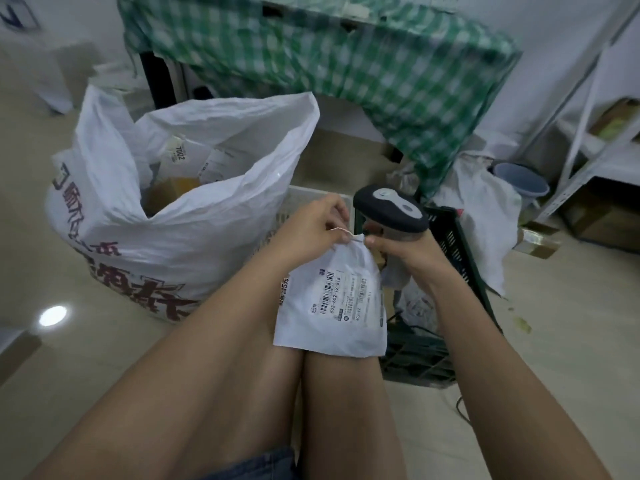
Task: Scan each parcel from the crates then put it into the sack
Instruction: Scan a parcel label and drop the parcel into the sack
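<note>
Head view: left hand pinches parcel top, parcel lying on knees beside sack; right hand grips scanner. Risk: scanner faces away, barcode unread; loose pinch, parcel could slip.

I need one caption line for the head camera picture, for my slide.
Left hand pinches a white parcel over the knees while the right hand holds the scanner, beside the open sack.
</note>
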The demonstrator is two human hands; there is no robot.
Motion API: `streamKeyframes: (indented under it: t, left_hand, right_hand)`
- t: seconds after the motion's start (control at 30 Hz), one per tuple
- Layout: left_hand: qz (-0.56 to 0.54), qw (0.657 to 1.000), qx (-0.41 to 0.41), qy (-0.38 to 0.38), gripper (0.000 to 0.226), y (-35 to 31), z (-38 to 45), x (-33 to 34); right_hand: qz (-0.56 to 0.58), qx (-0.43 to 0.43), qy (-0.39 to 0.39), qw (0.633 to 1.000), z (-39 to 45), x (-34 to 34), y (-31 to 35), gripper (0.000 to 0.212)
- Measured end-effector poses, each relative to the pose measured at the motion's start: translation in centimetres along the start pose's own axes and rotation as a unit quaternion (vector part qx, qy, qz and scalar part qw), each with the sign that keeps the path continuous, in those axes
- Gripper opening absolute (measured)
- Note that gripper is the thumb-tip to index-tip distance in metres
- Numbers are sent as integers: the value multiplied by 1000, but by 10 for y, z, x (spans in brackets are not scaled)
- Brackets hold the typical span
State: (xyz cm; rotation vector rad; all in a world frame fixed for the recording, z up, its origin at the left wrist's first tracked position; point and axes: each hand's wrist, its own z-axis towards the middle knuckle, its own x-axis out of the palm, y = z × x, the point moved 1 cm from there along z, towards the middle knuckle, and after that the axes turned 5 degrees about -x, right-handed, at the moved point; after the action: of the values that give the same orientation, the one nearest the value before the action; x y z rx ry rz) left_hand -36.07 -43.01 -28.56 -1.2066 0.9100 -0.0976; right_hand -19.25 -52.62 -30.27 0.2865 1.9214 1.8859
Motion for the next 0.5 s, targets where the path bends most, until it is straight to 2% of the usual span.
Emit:
streamKeyframes:
  t: [0.1,0.23,0.3,0.4,0.47,0.5]
  left_hand:
    - [-2,999,1,-32,27,-9,8,5]
    - [4,998,0,-56,31,-12,15,10]
    - [-11,997,0,-73,34,-9,17,12]
    - [46,979,-12,-200,55,8,16,10]
    - [65,960,-85,-258,79,25,10,8]
    - [37,957,-138,-251,90,37,9,10]
  right_hand:
    - [-8,-5,13,1000,4,-4,4,38]
    - [-15,3,7,1000,5,-1,4,42]
    - [-15,12,-46,999,8,3,3,38]
    - [55,23,-159,986,13,-1,4,30]
    - [143,30,-234,961,17,-8,6,35]
    - [169,30,-264,949,19,-12,7,38]
